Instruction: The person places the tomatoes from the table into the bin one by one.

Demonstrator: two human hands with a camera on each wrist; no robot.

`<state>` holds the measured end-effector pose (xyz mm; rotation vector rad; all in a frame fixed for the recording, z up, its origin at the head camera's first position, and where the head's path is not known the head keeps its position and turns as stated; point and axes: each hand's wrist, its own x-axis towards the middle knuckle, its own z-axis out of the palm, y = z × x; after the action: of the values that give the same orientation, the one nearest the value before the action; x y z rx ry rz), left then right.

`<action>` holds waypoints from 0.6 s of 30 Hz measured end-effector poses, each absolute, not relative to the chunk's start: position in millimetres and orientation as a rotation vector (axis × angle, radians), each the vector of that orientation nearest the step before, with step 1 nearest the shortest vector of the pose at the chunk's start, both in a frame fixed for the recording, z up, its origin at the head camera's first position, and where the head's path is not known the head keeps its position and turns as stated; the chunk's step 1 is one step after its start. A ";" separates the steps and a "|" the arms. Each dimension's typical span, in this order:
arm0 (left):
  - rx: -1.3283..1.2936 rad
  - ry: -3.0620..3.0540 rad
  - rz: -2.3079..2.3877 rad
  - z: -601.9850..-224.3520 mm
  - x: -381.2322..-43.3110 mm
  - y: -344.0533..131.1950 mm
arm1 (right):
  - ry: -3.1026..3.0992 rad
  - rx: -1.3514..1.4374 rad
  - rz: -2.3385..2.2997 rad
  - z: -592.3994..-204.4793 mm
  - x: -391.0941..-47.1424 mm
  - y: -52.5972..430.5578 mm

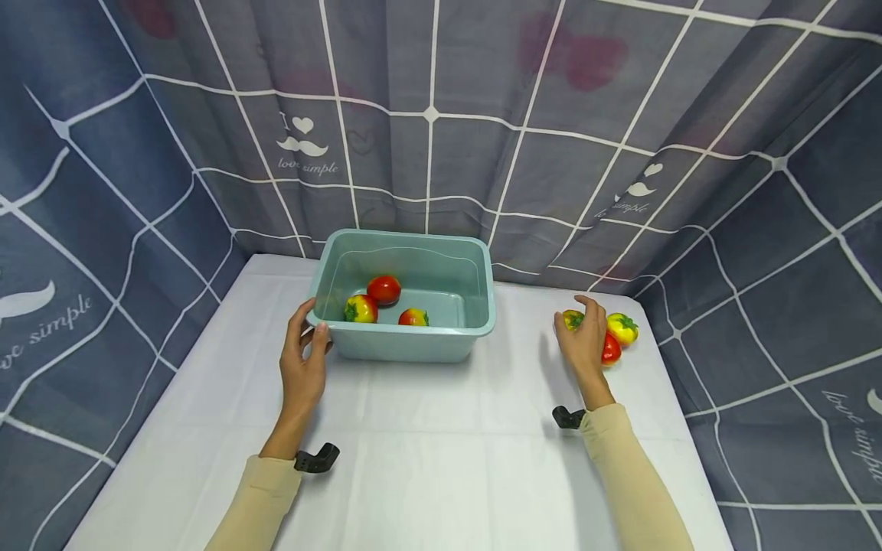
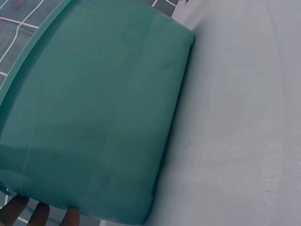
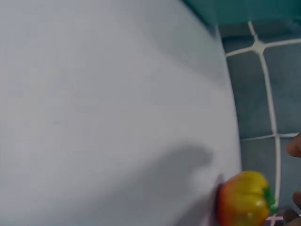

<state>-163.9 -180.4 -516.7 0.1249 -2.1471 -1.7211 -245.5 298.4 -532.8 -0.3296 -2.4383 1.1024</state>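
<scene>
The left forearm, in a beige sleeve [image 1: 258,497], slants forward and inward across the white-covered desk [image 1: 441,474], and the left hand [image 1: 303,371] grasps the near left corner of a pale green tub [image 1: 406,346]: the thumb lies against the near side, the fingers around the left end. The tub sits at the desk's far edge, left of its middle, and inside it a red pepper [image 1: 383,290], a yellow-and-red pepper [image 1: 361,308] and a smaller-looking red-and-yellow pepper [image 1: 413,317] lie toward the left and near side. The right forearm reaches forward and slightly left to the desk's far right corner, where the right hand [image 1: 583,337] is bent over a green-topped pepper [image 1: 573,318], thumb on the left, forefinger stretched beyond it. It grasps nothing; the right wrist view shows fingertips [image 3: 295,146] apart from a yellow-and-red fruit. Just beside the hand, nearer the desk's right edge, are a partly hidden red pepper [image 1: 610,350] and a yellow-green pepper [image 1: 622,329]. Each wrist bears a black mount [image 1: 317,458].
</scene>
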 end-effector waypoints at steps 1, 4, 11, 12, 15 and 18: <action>0.124 -2.145 -1.724 -516.9 -164.0 -179.9 | -2.439 -0.338 1.096 -536.4 -245.1 300.5; 0.130 -2.151 -1.716 -517.9 -164.2 -179.1 | -2.472 -0.341 1.087 -547.0 -244.8 303.8; 0.131 -2.160 -1.707 -519.4 -164.5 -178.6 | -2.572 -0.385 1.098 -568.8 -241.6 303.3; 0.128 -2.157 -1.709 -519.3 -164.6 -178.6 | -2.571 -0.387 1.104 -570.7 -241.5 303.2; 0.127 -2.151 -1.713 -518.6 -164.7 -178.5 | -2.570 -0.384 1.109 -573.5 -241.8 302.9; 0.141 -2.150 -1.712 -518.5 -165.5 -178.6 | -2.574 -0.385 1.106 -574.9 -243.5 302.8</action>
<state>-165.5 -178.6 -518.5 0.1410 -2.1504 -1.7120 -243.5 302.8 -574.9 -0.3853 -2.5736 1.1057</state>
